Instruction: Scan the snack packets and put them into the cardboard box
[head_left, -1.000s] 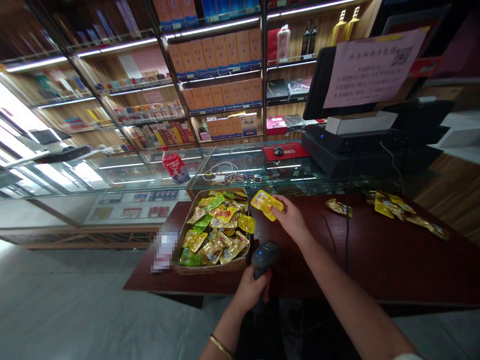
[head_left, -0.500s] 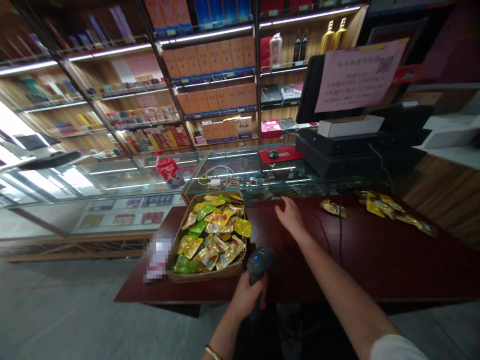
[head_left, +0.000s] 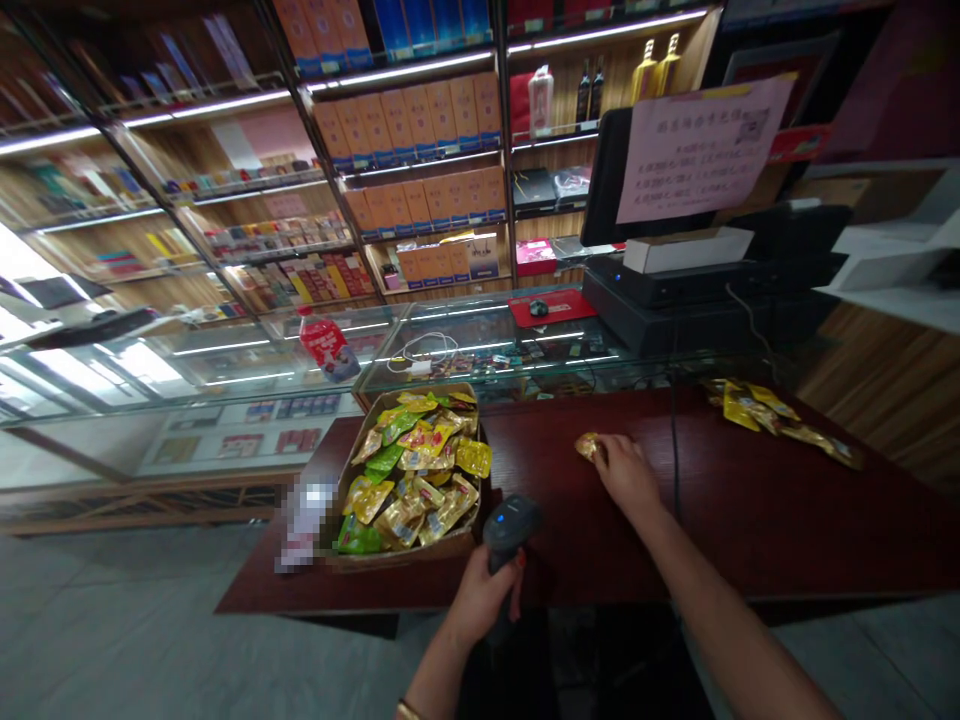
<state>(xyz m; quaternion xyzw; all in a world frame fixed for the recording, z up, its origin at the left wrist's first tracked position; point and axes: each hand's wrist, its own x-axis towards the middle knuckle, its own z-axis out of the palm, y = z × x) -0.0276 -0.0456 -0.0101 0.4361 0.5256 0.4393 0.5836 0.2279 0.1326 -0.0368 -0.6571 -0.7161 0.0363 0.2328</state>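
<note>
My left hand is wrapped round the handle of a dark barcode scanner, which shows a small blue light and sits in front of the box's right corner. Over the dark red table, the fingers of my right hand are closed on a small gold snack packet; part of it is hidden under the fingers. A cardboard box at the left holds several gold, yellow and green snack packets. More gold and yellow packets lie in a pile at the table's far right.
Behind the table runs a glass display counter with a red-labelled bottle, a white cable and a mouse on a red pad. A monitor with a paper notice stands at right. A black cord crosses the table.
My right hand has taken hold of the single gold packet from the table's right and brought it left and nearer. The left hand still grips the scanner.
</note>
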